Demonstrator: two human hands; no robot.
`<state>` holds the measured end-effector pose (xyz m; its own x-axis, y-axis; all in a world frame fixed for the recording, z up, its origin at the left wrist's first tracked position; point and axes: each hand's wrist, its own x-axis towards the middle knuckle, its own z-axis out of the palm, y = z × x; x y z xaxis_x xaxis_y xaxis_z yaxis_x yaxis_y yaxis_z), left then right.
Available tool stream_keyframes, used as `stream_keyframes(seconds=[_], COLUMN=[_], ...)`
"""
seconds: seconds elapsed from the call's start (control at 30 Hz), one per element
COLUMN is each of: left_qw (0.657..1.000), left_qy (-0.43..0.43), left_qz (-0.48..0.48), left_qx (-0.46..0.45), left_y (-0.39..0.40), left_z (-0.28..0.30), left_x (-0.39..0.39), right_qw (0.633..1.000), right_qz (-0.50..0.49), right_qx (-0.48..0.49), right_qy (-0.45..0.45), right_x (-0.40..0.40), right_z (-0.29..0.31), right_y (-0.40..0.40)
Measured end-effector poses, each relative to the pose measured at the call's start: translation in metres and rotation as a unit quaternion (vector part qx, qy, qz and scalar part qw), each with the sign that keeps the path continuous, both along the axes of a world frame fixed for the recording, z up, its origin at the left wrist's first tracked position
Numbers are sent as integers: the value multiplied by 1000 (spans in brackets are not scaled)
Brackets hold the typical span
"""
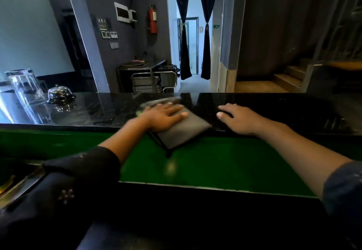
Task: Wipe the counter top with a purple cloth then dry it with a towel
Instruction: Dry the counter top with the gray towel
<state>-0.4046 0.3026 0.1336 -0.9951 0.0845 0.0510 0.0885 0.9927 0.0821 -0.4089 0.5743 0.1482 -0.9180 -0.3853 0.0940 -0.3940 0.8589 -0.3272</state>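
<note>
— Grey, folded, soft-looking cloth (182,130) under the flat left hand (164,115); is that the purple one or the towel?

— Hard to say; it reads dull grey with perhaps a mauve cast, so I cannot tell which stage this is; it lies on the near edge of the glossy black speckled stone surface (274,102), one corner hanging over the green front panel (215,161).

— And the fingers?

— Left fingers (176,110) spread flat, pressing down on the cloth, gripping nothing; the right hand (241,118) rests palm-down on the bare surface just beside it, fingers loosely extended and empty.

— How far along, then?

— No second cloth shows, so if this is the purple one, drying remains; the stretch toward the upturned clear glass tumbler (25,87) and domed silver call bell (59,93) looks streaky, though that could be reflection.
</note>
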Motion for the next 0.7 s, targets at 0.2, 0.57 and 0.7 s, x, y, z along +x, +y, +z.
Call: stream_keyframes(seconds=[0.2,0.57,0.7], left_qw=[977,997,981], left_qy=[-73,-67,-58], left_qz=[201,-44,-106], left_qx=[5,4,152], left_y=[-70,141,121], left_z=[19,22,34], left_x=[20,27,32], right_qw=[997,975,998], right_qz=[10,-13,22], right_qx=[75,-220,-7], right_qy=[3,12,59], right_x=[24,27,23], right_z=[-9,12,20], right_y=[-8,-7,-16])
